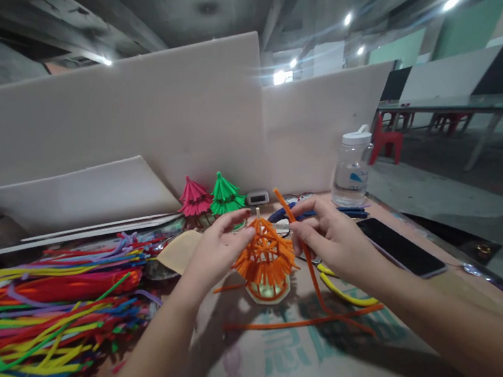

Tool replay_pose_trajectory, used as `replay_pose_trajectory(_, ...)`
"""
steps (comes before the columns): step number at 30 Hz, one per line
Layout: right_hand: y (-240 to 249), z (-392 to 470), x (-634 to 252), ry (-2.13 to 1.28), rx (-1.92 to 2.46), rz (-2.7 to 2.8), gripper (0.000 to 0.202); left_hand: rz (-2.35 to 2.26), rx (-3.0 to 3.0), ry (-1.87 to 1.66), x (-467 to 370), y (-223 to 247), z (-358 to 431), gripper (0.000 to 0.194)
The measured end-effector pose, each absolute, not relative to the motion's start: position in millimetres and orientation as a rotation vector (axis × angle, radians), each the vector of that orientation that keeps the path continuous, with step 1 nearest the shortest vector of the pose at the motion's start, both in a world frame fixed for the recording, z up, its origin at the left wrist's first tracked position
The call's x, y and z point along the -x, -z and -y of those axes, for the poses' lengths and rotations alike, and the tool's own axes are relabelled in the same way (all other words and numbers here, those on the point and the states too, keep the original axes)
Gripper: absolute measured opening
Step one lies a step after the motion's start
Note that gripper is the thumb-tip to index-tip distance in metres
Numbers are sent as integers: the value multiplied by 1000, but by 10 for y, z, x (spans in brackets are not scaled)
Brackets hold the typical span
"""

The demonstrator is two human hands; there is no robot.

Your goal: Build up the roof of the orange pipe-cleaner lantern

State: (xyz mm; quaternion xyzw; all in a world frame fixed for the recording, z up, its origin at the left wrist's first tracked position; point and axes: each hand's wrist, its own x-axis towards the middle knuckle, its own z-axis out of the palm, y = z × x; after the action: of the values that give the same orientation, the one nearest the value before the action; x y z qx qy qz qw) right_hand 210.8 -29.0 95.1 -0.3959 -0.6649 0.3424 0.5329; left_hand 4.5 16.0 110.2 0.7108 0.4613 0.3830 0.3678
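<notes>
A small tiered house of orange pipe cleaners (271,261) stands upright on a pale polygonal base, a light stick poking out of its peak. My left hand (222,241) is at the left of its upper roof, thumb and fingers apart; whether the thumb touches the roof I cannot tell. Just right of the roof, my right hand (324,234) pinches an orange pipe cleaner (313,278), whose short end points up and long end hangs down to the board. Another orange pipe cleaner (274,324) lies across the board in front of the house.
Many coloured pipe cleaners (53,331) are heaped at left. Behind the house stand a red tiered model (194,197), a green one (226,194) and a small digital display (257,198). At right are blue-handled pliers (279,213), yellow curved handles (349,294), a phone (402,245) and a water bottle (350,173).
</notes>
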Motion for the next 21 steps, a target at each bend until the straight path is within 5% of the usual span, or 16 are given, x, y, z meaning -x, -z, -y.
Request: replay_pose_trajectory(21, -870, 372, -1955, -392, 1248, 1965, 22, -1125, -2273, -995, -120, -1003, -165, 36)
